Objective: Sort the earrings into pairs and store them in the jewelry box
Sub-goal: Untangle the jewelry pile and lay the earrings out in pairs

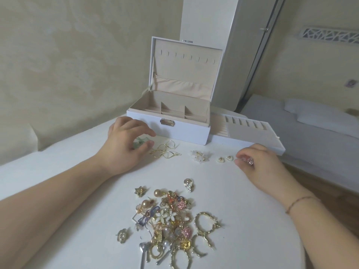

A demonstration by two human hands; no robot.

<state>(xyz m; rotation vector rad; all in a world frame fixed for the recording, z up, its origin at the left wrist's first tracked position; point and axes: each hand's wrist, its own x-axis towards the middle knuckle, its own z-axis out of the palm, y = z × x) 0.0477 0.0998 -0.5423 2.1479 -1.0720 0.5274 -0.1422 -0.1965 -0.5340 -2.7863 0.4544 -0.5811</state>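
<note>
1. Cream patterned wallpaper (58,55) backs a white, softly padded tabletop (242,200) that fills the foreground.
2. Left hand (124,144), far left of the table's back edge: thumb and fingers pinched on a pale green translucent earring (140,141), just in front of the box.
3. Twisted gold wire earrings (166,151), a pair, lying beside that hand.
4. White leatherette jewelry box (169,125) with a metal clasp, lid upright, beige compartments bare; its beige slotted tray (250,131) lies to the right of it.
5. Mixed heap of unsorted gold, pearl and pink earrings (171,220), centre foreground.
6. White flower cluster earrings (200,156), then small cream heart studs (225,159), in a row.
7. Right hand (260,162), thin bracelet at the wrist: fingertips closed around a small pink stone earring (249,161).
8. White bed (310,121) and wooden floor (330,183), far right.
</note>
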